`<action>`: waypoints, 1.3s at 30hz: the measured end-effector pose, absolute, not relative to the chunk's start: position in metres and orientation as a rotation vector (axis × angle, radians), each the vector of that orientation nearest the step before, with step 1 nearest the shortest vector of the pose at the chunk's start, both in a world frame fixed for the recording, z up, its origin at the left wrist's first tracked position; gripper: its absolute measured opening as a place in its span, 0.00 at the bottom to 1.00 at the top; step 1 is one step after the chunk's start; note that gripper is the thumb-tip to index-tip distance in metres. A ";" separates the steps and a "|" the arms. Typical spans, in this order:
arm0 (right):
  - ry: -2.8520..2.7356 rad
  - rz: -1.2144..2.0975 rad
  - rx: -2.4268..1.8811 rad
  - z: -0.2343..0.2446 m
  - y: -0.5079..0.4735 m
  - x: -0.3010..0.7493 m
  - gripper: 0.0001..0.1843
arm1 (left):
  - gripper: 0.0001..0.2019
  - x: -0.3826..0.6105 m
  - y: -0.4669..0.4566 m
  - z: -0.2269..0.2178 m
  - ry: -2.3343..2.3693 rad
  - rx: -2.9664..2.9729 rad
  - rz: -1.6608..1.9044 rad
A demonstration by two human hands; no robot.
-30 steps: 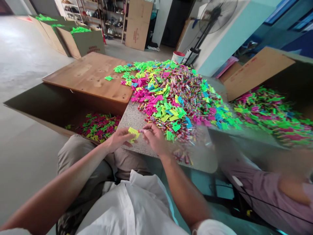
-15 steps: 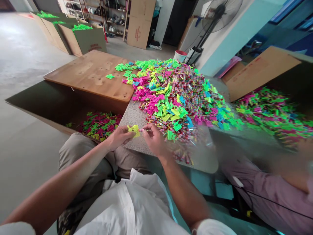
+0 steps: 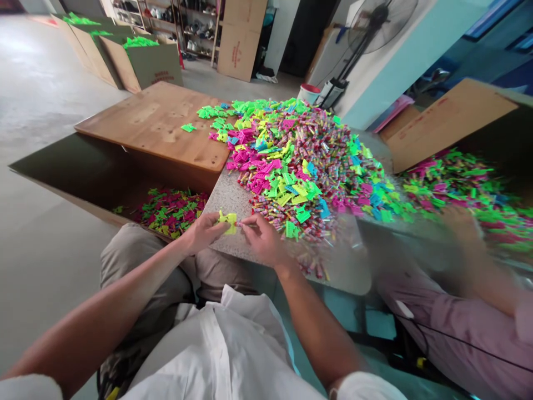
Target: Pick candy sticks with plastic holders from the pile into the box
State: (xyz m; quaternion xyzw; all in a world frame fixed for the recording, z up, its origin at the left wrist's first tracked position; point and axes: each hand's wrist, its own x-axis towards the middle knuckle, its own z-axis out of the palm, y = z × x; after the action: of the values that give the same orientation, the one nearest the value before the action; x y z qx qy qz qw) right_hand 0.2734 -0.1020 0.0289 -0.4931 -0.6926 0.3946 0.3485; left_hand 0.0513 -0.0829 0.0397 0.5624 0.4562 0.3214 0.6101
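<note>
My left hand (image 3: 205, 232) pinches a small flat yellow plastic piece (image 3: 229, 222) over the near corner of the speckled table (image 3: 225, 194). Against that piece's right side, my right hand (image 3: 263, 238) grips a small thin tube with a pink and white wrapper (image 3: 239, 224), mostly covered by the fingertips. The tube's end meets the yellow piece; whether it is inserted I cannot tell. Just beyond my right hand spreads a heap of similar wrapped tubes (image 3: 308, 139), mixed with green (image 3: 310, 191), pink (image 3: 260, 176) and blue plastic pieces.
Left of the table, an open carton (image 3: 54, 166) holds mixed coloured pieces, below a wooden board (image 3: 154, 122). Another carton (image 3: 453, 122) with pieces stands at right, where a co-worker's blurred arm (image 3: 470, 239) reaches. Cartons of green pieces (image 3: 145, 66) and a fan (image 3: 375, 22) stand farther back.
The yellow piece has turned a little, showing its face more flatly. My hands stay nearly in place. The co-worker's arm has moved left and up toward the pieces at right.
</note>
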 end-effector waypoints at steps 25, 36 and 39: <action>-1.773 1.032 -1.255 0.027 -0.112 0.252 0.11 | 0.15 0.035 -0.092 0.021 1.204 1.508 0.840; -1.417 1.411 -1.020 0.039 -0.113 0.253 0.12 | 0.18 0.033 -0.101 0.033 0.874 1.055 0.833; -1.277 1.474 -1.008 0.032 -0.112 0.251 0.12 | 0.17 0.038 -0.101 0.033 0.849 0.895 0.839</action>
State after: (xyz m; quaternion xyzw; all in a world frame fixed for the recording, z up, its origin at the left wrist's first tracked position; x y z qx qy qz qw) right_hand 0.2508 -0.1119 0.0320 -0.4089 -0.5176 0.5977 0.4556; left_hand 0.0378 -0.1013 0.0331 0.4074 0.3860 0.3816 0.7345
